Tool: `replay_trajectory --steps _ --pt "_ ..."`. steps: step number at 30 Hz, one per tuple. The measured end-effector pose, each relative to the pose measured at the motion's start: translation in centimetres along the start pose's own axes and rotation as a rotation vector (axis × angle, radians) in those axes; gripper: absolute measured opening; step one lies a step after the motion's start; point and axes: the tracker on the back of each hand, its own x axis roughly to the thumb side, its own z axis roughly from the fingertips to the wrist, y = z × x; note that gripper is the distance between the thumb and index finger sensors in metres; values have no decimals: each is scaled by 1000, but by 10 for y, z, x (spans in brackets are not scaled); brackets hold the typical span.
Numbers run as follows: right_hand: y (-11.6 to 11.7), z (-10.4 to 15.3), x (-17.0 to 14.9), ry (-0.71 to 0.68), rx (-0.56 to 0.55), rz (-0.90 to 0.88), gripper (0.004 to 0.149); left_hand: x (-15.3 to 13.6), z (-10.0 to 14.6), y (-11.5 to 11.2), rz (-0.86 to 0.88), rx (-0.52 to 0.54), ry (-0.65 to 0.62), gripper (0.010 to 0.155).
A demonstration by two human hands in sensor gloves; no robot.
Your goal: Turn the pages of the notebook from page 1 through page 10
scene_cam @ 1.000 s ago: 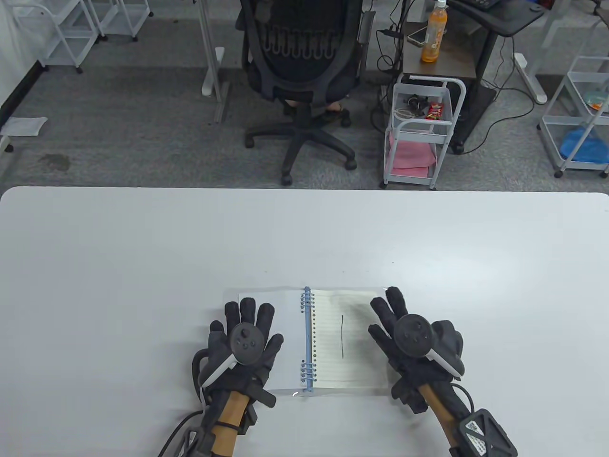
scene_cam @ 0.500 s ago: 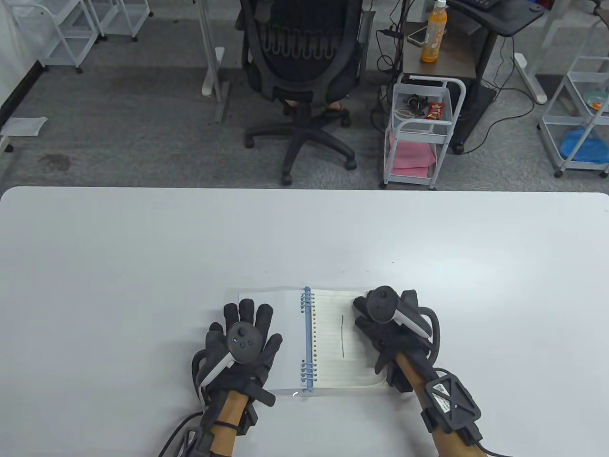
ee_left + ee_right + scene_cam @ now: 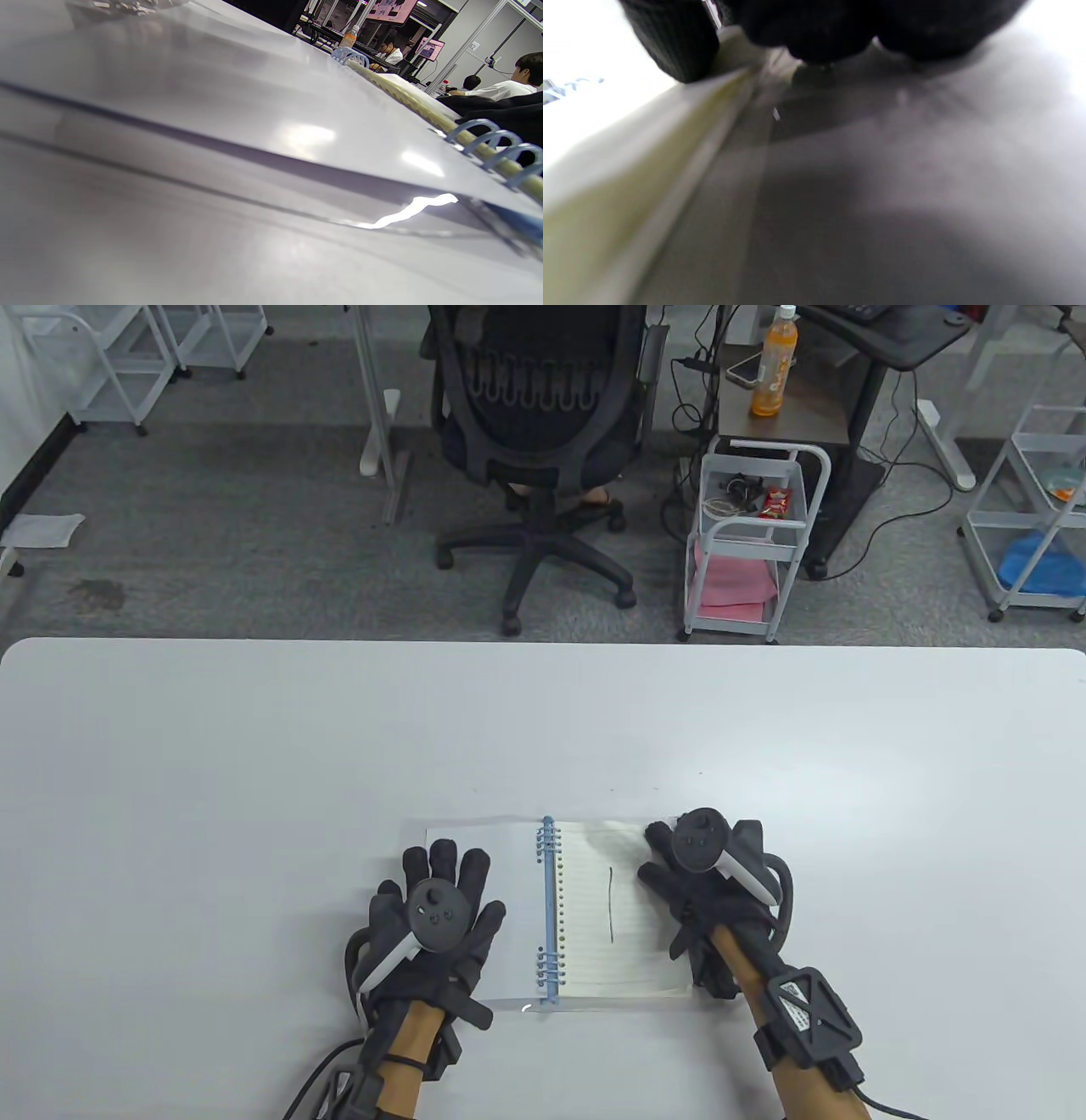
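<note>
While my left hand [image 3: 434,918] lies flat with fingers spread on the open notebook [image 3: 585,912], my right hand [image 3: 704,882] curls over the lined page's [image 3: 607,865] outer edge, grip unclear.

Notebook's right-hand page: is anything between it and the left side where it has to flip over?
Nothing visible blocks the arc over the blue spiral binding. The left hand rests flat on the notebook's left page, where the turned page would land. The right hand is at the page's outer edge.
</note>
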Motion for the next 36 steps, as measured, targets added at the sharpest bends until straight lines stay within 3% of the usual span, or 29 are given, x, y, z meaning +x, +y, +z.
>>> replay_trajectory --steps 7,14,18,21,30,36 --pt "-18 19 9 -122 11 -166 50 -5 1 3 25 8 10 69" --pt "-7 26 4 -243 269 -693 64 -12 5 10 50 37 24 69" --pt "6 29 17 -348 416 -833 64 -15 7 14 68 53 27 70" --pt "14 34 37 -410 443 -787 62 -18 10 19 92 70 24 69" --pt "52 60 106 -515 428 -329 57 -35 29 45 214 203 21 70" --pt "43 58 102 -527 409 -383 56 -42 33 50 259 219 27 70"
